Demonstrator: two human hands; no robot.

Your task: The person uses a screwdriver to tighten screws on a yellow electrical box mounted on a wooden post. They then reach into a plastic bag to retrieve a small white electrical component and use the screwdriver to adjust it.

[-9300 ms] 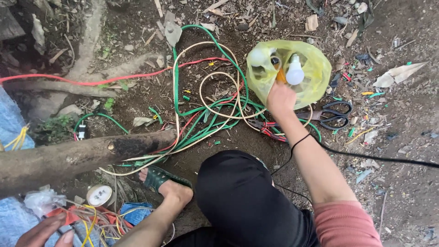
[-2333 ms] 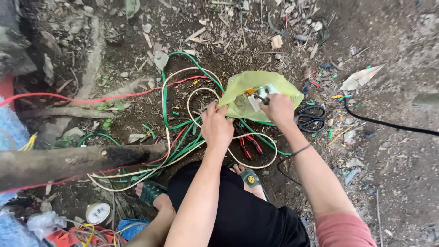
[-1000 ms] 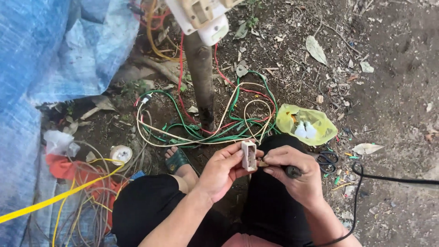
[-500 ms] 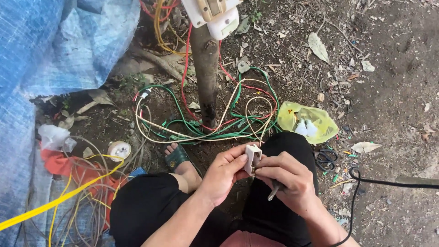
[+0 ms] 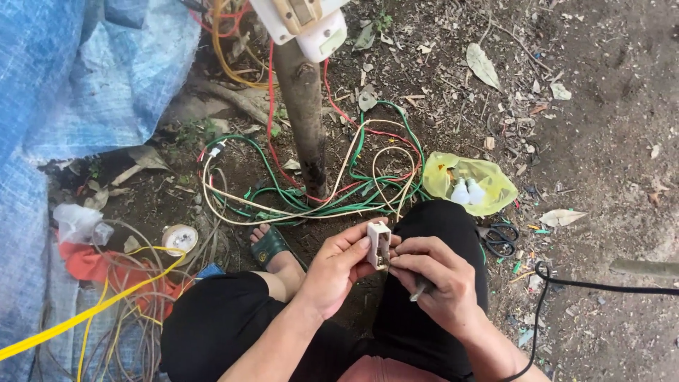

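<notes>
My left hand holds a small white electrical socket upright above my knees. My right hand grips a thin tool, likely a screwdriver, with its fingertips against the socket's right side. Both hands meet over my black trousers. A yellow plastic bag holding white bulbs lies on the dirt beyond my right knee. Green, red and cream wires lie coiled on the ground in front of me.
A wooden post with a white box on top stands ahead. A blue tarp hangs at left. Yellow cable, red cloth and a tape roll lie at left. Black scissors and a black cable are at right.
Nine seconds ago my right hand reached into the yellow bag; then both hands did. I turned left, and both hands now hold the socket close, the right working at its side.
</notes>
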